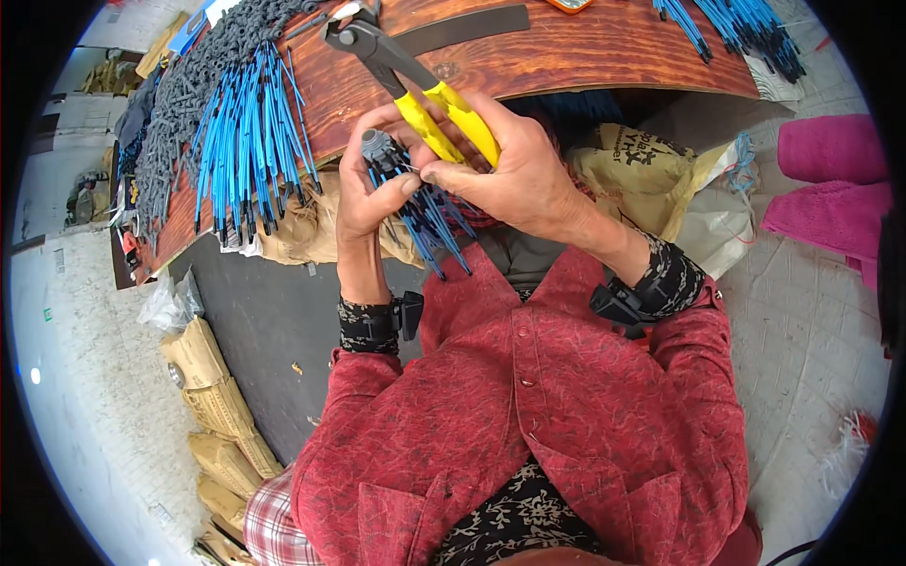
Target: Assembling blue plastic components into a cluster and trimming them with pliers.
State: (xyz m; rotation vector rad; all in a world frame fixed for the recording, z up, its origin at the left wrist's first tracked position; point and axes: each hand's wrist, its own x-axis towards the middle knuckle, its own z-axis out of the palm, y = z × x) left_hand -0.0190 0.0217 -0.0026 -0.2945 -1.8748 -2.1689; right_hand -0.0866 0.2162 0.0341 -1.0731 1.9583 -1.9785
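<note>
My left hand [361, 193] is closed around a bundle of thin blue rods with black tips [429, 231], held below the table's near edge. A round grey end piece [377, 143] tops the bundle, near my left thumb. My right hand [533, 179] grips a pair of pincers [466, 123] by their yellow handles; their dark metal head points up and left over the table. The thumbs of both hands almost meet at the bundle. Something thin, perhaps wire, shows between them, too small to make out. Some fingers are hidden behind the bundle and handles.
On the reddish wooden table [566, 58], a heap of grey pieces with blue rods [250, 141] lies left. More blue rods [746, 33] lie far right, and a dark flat strip [462, 30] lies behind the pincers. Sacks [632, 174] and magenta cloths [830, 151] are right.
</note>
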